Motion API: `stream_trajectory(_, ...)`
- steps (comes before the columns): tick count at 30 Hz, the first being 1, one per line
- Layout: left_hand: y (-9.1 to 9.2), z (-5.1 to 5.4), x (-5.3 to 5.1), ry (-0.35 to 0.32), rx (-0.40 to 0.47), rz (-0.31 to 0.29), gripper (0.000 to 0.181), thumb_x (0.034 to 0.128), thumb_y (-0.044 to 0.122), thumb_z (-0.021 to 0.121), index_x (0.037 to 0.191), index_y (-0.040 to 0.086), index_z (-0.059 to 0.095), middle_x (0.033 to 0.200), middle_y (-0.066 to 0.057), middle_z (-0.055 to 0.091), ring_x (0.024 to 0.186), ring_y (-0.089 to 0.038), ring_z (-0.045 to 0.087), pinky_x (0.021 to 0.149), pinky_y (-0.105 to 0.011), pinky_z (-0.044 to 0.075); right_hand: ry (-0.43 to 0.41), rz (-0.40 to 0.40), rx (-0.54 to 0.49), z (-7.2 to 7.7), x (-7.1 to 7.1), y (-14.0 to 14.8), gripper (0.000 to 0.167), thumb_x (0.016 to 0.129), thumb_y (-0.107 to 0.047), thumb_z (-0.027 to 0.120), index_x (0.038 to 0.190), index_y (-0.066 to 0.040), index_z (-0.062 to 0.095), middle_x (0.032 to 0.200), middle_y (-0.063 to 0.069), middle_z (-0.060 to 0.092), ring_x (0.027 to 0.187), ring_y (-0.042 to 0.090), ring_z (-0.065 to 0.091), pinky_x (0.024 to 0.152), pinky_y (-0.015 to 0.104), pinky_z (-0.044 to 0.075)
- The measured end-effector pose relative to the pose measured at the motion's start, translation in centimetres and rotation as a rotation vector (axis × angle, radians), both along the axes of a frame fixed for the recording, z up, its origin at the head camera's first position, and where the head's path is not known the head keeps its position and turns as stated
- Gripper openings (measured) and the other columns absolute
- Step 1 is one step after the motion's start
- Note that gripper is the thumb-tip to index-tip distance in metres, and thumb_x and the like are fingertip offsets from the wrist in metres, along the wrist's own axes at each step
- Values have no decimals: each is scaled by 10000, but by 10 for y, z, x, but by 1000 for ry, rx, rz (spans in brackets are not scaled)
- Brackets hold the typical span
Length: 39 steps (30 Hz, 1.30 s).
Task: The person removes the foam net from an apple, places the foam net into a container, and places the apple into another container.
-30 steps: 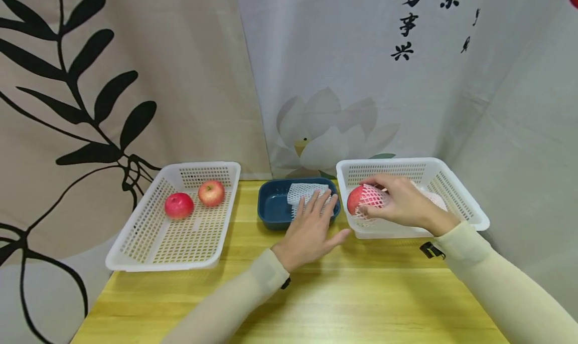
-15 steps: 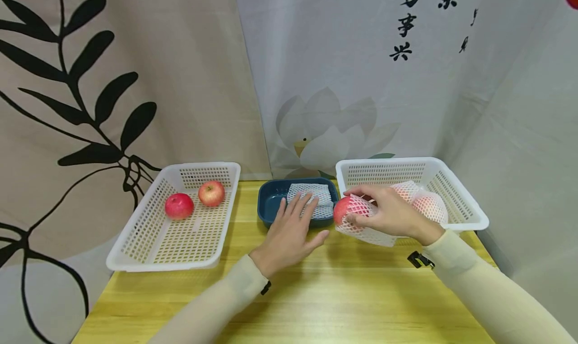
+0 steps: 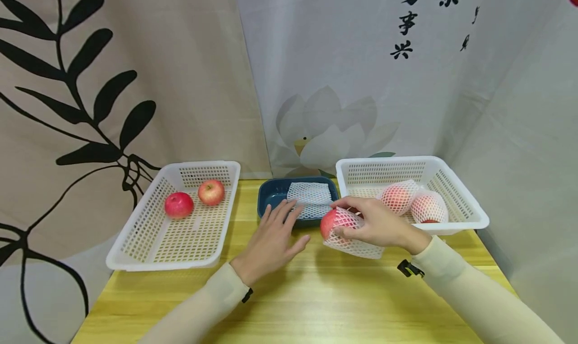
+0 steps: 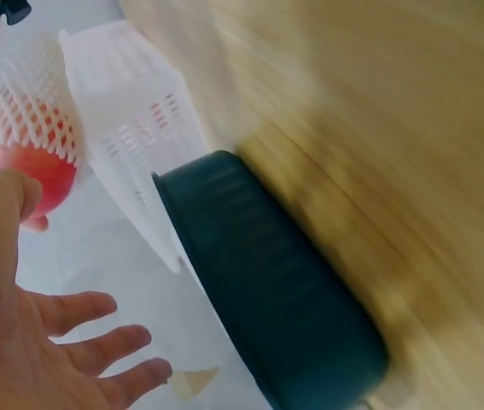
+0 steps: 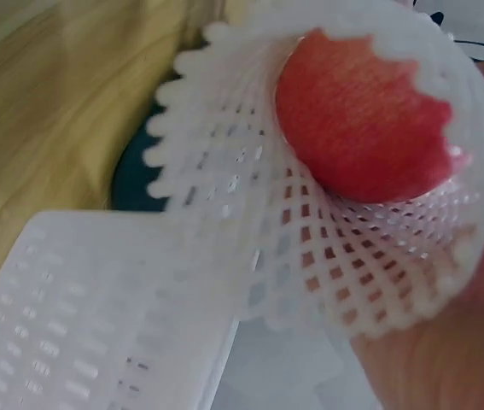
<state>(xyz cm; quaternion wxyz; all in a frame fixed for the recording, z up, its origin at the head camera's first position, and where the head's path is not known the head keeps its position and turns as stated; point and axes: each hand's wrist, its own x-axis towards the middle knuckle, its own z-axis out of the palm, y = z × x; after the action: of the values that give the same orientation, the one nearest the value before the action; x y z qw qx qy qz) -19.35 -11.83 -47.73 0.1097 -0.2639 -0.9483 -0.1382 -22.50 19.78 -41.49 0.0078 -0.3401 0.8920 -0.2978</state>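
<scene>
My right hand (image 3: 379,226) grips a red apple (image 3: 328,224) partly covered by a white foam net sleeve (image 3: 356,241); its red end sticks out on the left. In the right wrist view the loose net (image 5: 224,171) flares around the apple (image 5: 370,120). Fingers spread, my left hand (image 3: 271,243) hovers in front of the dark blue tray (image 3: 270,199) and holds nothing. Flat foam nets (image 3: 309,193) lie inside that tray. From the left wrist, the left hand (image 4: 45,333) shows straight fingers beside the tray's outer wall (image 4: 267,282), with the netted apple (image 4: 41,171) beyond the thumb.
At the left, a white basket (image 3: 180,268) holds two bare apples, one red (image 3: 178,205) and one paler (image 3: 211,192). The right white basket (image 3: 465,203) contains two netted apples (image 3: 397,197). A curtain (image 3: 325,58) hangs behind the wooden table (image 3: 316,304).
The right hand has carried the netted apple left and toward me, out of the right basket to over the table. My left hand has drawn back from the blue tray, leftward and nearer me.
</scene>
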Motion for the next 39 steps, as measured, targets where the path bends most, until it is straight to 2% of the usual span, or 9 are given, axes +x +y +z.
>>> stream_trajectory(6, -13, -5, 7, 14, 33, 7, 757, 1152, 526, 710, 1748, 105, 510, 1822, -202, 496, 1690, -503, 481, 1374, -789, 358, -27, 57, 2, -5, 6, -13, 586, 1022, -432, 884, 1523, -179, 715, 1368, -45, 837, 1198, 136, 789, 1070, 455, 672)
stream_trajectory(11, -19, -7, 12, 13, 31, 6, 750, 1161, 535, 691, 1754, 117, 504, 1817, -184, 504, 1686, -487, 493, 1389, -764, 356, -104, 131, -23, -9, 7, -27, 564, 1040, -390, 870, 1514, -147, 686, 1370, -10, 832, 1174, 118, 772, 1081, 415, 657)
stream_trajectory(16, -24, -10, 17, 22, 12, 0, 738, 1171, 545, 667, 1746, 110, 515, 1800, -188, 524, 1674, -461, 511, 1383, -750, 379, -161, 147, 12, -18, 8, -41, 577, 1050, -450, 845, 1509, -146, 672, 1357, -2, 826, 1167, 117, 767, 1065, 396, 659)
stream_trajectory(22, -30, -13, 22, 38, 23, -20, 697, 1173, 512, 677, 1718, 95, 551, 1756, -194, 572, 1642, -445, 549, 1373, -742, 399, -221, 164, 57, -30, 10, -54, 584, 1048, -410, 835, 1517, -118, 648, 1335, 19, 816, 1132, 105, 770, 1022, 356, 659)
stream_trajectory(29, -38, -22, 24, 58, 43, -39, 603, 1168, 453, 710, 1671, 135, 617, 1691, -137, 640, 1593, -381, 606, 1370, -700, 434, -277, 175, 105, -48, 3, -60, 679, 1073, -501, 782, 1586, -89, 612, 1438, 98, 798, 1308, 249, 782, 1130, 488, 648)
stream_trajectory(35, -39, -21, 24, 59, 46, -52, 591, 1168, 447, 710, 1671, 151, 621, 1668, -113, 660, 1562, -346, 631, 1368, -677, 449, -336, 179, 108, -51, -4, -61, 716, 1096, -537, 762, 1599, -56, 593, 1366, 123, 827, 1208, 222, 806, 1083, 471, 654)
stream_trajectory(39, -39, -20, 24, 39, 42, -62, 584, 1179, 464, 683, 1675, 164, 618, 1668, -104, 658, 1544, -340, 641, 1366, -664, 456, -387, 165, 96, -53, -6, -60, 704, 1113, -510, 753, 1604, -35, 580, 1399, 152, 825, 1227, 232, 811, 1116, 499, 643)
